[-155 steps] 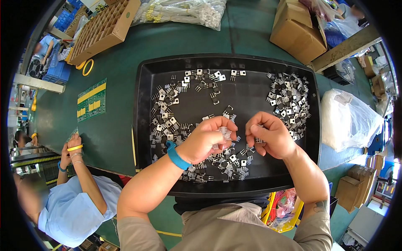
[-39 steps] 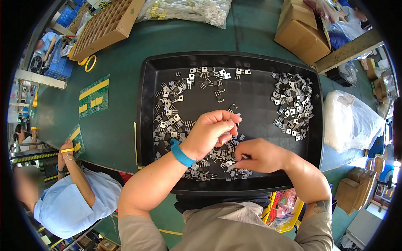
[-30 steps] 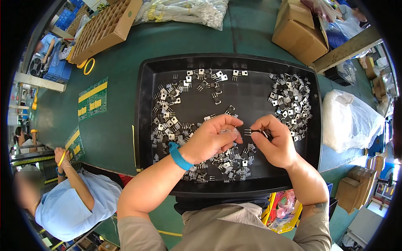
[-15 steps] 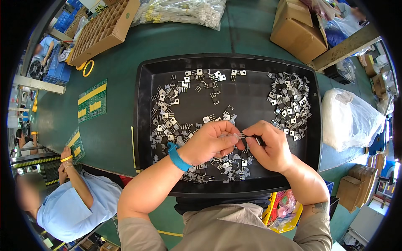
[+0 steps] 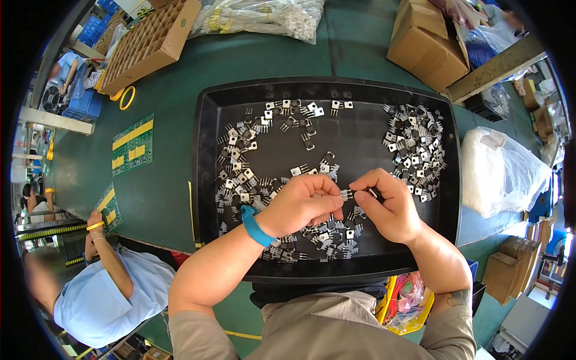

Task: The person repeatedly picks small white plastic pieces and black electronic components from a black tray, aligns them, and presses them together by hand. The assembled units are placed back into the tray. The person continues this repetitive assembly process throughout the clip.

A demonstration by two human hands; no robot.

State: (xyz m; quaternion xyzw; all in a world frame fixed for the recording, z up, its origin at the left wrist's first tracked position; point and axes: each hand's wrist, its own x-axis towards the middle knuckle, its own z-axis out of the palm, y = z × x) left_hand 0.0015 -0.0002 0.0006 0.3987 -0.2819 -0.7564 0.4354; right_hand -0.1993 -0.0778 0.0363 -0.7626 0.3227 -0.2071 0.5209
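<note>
- Person seated at a green bench (image 5: 180, 180), both hands raised just over a large black tray (image 5: 207, 120).
- Left hand (image 5: 298, 204): fingers curled, thumb and fingertips pinched together on a small metal-tabbed component (image 5: 346, 194) with thin leads. Blue wristband (image 5: 257, 225) on that wrist.
- Right hand (image 5: 389, 207): fingers closed on a small dark piece (image 5: 373, 192) at its fingertips, just beside the component; whether the two pieces touch is too small to tell.
- The held component sits between the two hands, above the tray's near-middle, over a scatter of like parts.
- Tray contents: loose components (image 5: 243, 174) spread across the left half and along the near edge; a denser heap (image 5: 414, 150) at the right side; a few singles near the far rim. Middle of the tray floor mostly bare.
- Right of the tray: clear plastic bag (image 5: 501, 171), bulging, lying on the bench.
- Far right: cardboard box (image 5: 429, 45), flaps open.
- Far left: cardboard divider tray (image 5: 150, 42) with a grid of cells; a yellow tape ring (image 5: 126, 98) beside it.
- Far centre: transparent bags of pale parts (image 5: 264, 15).
- Left of the tray: green circuit panel (image 5: 133, 144) with yellow strips, flat on the bench.
- A co-worker in a light blue shirt (image 5: 102, 300) sits at the lower left, one hand (image 5: 95, 219) on a second green panel (image 5: 109, 207).
</note>
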